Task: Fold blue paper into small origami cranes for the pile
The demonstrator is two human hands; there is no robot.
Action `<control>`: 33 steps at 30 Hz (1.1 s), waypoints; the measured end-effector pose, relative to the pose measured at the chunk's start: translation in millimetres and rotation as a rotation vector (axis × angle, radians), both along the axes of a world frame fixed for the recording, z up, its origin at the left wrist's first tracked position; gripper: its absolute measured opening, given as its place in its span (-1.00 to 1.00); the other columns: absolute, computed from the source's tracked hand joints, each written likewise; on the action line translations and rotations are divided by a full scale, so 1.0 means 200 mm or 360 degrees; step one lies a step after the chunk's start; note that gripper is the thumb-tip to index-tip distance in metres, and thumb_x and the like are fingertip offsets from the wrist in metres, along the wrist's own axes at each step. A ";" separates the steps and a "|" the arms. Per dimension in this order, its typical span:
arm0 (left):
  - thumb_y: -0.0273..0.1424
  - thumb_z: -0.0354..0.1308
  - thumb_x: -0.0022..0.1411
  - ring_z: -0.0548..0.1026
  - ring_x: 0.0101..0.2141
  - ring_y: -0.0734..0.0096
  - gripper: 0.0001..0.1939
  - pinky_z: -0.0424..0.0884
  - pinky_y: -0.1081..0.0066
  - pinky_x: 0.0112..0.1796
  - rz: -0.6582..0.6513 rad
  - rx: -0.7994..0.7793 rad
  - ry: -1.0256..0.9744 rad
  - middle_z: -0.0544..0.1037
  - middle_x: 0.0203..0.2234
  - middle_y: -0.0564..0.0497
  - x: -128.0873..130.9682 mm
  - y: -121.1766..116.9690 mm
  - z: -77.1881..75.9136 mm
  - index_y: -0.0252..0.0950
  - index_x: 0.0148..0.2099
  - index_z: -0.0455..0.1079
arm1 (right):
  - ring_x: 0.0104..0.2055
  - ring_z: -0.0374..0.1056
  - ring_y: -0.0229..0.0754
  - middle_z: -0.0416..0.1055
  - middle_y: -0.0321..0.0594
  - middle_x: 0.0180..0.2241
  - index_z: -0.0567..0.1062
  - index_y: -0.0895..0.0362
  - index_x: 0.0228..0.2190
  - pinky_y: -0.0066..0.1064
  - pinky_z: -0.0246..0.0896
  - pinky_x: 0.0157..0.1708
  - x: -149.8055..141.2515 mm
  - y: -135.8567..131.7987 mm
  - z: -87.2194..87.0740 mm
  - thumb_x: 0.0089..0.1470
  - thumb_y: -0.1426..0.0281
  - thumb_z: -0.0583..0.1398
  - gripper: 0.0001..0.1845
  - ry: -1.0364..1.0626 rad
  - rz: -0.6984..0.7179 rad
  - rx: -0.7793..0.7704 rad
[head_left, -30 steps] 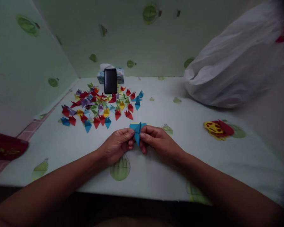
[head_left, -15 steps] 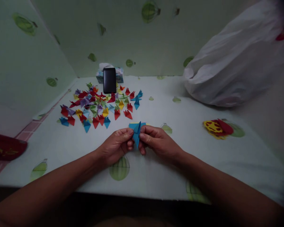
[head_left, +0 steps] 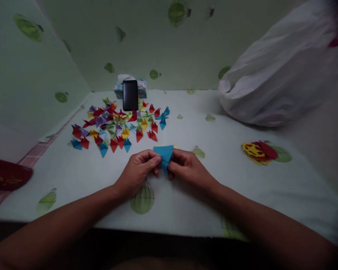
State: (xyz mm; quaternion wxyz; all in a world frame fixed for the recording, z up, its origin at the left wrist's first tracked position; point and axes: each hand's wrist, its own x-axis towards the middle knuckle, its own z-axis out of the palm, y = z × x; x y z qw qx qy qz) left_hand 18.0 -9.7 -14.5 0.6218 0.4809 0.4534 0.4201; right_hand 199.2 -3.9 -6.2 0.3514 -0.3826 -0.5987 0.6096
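Observation:
A piece of folded blue paper (head_left: 163, 152) is held between both hands above the near middle of the table. It has a wide, flat top and tapers to a point at the bottom. My left hand (head_left: 139, 168) pinches its left side with thumb and fingers. On the other side, my right hand (head_left: 190, 168) grips the lower right edge, its thumb near the tip. A strip of yellow shows just behind the blue paper; what it belongs to is mostly hidden.
Many small folded paper pieces (head_left: 118, 129) in several colours spread over the table's left. Behind them, a black phone (head_left: 130, 95) leans on a tissue box (head_left: 142, 90). A big white plastic bag (head_left: 264, 86) stands at right, near yellow and red cutouts (head_left: 256, 152). A red object (head_left: 8, 174) lies left.
The upright flap of the blue paper has been laid down, so its face now looks like a flat, broad triangle. Both hands stay in nearly the same place with shifted fingers.

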 end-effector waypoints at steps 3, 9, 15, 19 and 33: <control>-0.27 0.32 0.18 0.42 -0.52 0.51 -0.77 0.36 0.47 -0.42 0.0033 0.0156 0.0114 0.48 -0.51 0.10 0.00 -0.01 0.01 -0.31 -0.22 0.45 | -0.51 0.21 -0.28 0.29 -0.35 -0.57 0.28 0.08 -0.55 -0.42 0.08 -0.48 -0.01 -0.01 0.00 -0.01 0.42 0.13 -0.87 -0.0192 -0.0119 0.0172; -0.28 0.37 0.15 0.54 -0.33 0.38 -0.63 0.48 0.42 -0.28 -0.0024 0.0556 0.0475 0.59 -0.24 -0.04 0.01 -0.05 0.02 -0.26 -0.03 0.43 | -0.55 0.02 -0.31 0.14 -0.38 -0.61 0.12 0.06 -0.58 -0.41 -0.08 -0.50 -0.01 -0.03 -0.01 0.02 0.46 0.12 -0.74 -0.0576 -0.0327 0.0844; -0.28 0.23 0.27 0.58 -0.28 0.33 -0.69 0.49 0.41 -0.28 -0.0024 0.0699 0.0709 0.61 -0.17 -0.08 0.01 -0.08 0.02 -0.25 0.03 0.39 | -0.55 -0.01 -0.29 0.17 -0.35 -0.58 0.09 0.05 -0.54 -0.39 -0.11 -0.48 -0.02 -0.05 -0.04 0.04 0.50 0.10 -0.73 -0.0659 -0.0317 0.1170; -0.37 0.17 0.30 0.62 -0.22 0.29 -0.71 0.49 0.35 -0.16 0.0003 0.0862 0.0825 0.62 -0.14 -0.09 0.01 -0.09 0.02 -0.23 0.06 0.31 | -0.55 0.00 -0.29 0.14 -0.36 -0.58 0.07 0.05 -0.54 -0.39 -0.10 -0.48 -0.03 -0.05 -0.05 0.05 0.52 0.09 -0.72 -0.0664 -0.0365 0.1188; -0.54 0.06 0.31 0.58 -0.53 0.42 -0.93 0.44 0.49 -0.48 0.0341 0.2006 0.1456 0.58 -0.50 0.05 0.03 -0.07 -0.01 -0.27 -0.23 0.30 | -0.55 0.14 -0.32 0.22 -0.39 -0.56 0.22 0.07 -0.46 -0.47 0.04 -0.53 -0.04 -0.08 -0.04 0.04 0.53 0.10 -0.85 -0.0474 -0.0537 0.1121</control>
